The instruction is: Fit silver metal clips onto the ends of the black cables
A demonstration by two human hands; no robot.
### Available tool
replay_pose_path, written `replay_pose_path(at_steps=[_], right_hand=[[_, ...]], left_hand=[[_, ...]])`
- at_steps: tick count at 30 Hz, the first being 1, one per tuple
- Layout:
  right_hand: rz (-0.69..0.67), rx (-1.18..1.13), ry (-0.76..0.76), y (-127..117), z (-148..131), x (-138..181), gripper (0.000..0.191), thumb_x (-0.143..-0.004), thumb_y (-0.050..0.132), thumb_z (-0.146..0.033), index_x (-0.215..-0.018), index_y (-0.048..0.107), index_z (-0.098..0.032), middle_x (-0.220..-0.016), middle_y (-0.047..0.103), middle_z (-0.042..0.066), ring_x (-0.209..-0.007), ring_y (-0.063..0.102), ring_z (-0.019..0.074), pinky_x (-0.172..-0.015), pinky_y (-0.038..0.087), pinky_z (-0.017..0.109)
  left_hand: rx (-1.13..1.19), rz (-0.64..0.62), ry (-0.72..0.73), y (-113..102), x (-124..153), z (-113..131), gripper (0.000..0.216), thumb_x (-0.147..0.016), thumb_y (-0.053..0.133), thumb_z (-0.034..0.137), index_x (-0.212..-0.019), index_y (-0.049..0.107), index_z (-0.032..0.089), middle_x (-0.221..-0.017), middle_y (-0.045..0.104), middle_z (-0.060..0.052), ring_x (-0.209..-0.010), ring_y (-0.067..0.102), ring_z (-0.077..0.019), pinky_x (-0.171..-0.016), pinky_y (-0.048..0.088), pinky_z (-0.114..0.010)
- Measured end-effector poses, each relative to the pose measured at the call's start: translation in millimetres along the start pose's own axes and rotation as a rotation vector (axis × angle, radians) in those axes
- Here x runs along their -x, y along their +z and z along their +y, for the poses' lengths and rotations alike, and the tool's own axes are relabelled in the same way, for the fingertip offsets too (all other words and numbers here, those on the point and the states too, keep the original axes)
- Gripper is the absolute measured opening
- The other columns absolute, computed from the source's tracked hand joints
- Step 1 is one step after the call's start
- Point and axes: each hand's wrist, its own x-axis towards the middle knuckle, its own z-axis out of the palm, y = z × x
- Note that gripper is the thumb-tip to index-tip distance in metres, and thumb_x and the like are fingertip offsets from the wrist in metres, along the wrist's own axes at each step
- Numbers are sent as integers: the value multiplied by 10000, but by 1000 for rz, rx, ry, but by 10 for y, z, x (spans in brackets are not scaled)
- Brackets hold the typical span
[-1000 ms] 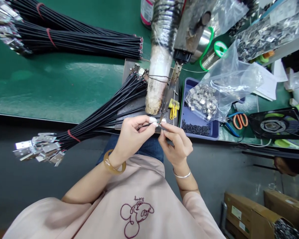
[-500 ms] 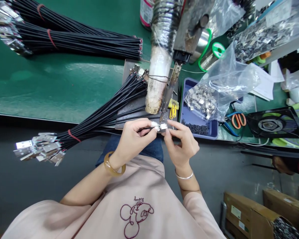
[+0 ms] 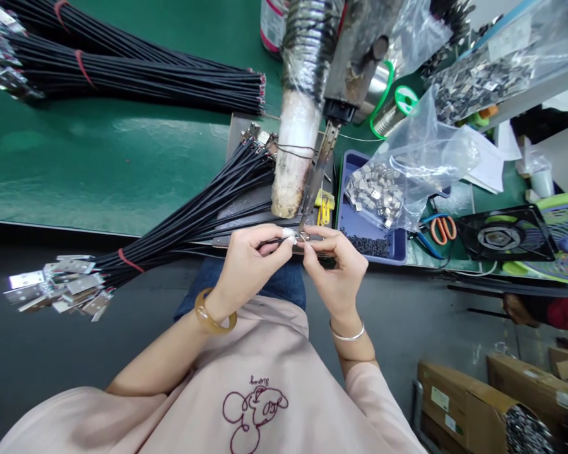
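A thin black cable (image 3: 275,240) lay pinched in the left hand (image 3: 255,255), roughly level, its end toward the right hand (image 3: 338,265). A small silvery plug (image 3: 303,237) sat between both hands' fingertips, mostly hidden, its details too small to tell.

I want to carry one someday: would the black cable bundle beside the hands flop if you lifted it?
The black cable bundle would probably sag only a little, since it juts past the green table fairly straight. Its metal plugs might make one end heavier. With one red band showing, cables could fan out.
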Motion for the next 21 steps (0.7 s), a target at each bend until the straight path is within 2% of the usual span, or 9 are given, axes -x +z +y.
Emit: replay_pose_path(at_steps=[9, 15, 21], right_hand=[[11, 30, -80, -6, -53, -33, 139, -871, 672, -85, -863, 681, -223, -1001, 794, 27, -982, 769, 179, -867, 656, 344], [-16, 36, -35, -32, -55, -3, 138, -882, 646, -96, -845, 616, -225, -1072, 785, 36, -869, 781, 159, -764, 667, 302], [-16, 68, -101, -24, -23, -40, 147, -883, 663, -79, -866, 659, -225, -994, 785, 26, -955, 766, 172, -845, 648, 325]], left_hand=[[-78, 55, 115, -34, -25, 61, 126, -776, 688, 178, -681, 762, 137, -552, 446, 29, -518, 346, -72, -451, 291, -188], [-67, 1, 72, -38, -39, 85, 137, -766, 673, 164, -656, 753, 144, -534, 480, 36, -491, 319, -60, -443, 281, -188], [-63, 9, 25, -32, -51, 84, 129, -757, 668, 165, -723, 787, 129, -571, 536, 19, -501, 347, -60, -457, 284, -193]])
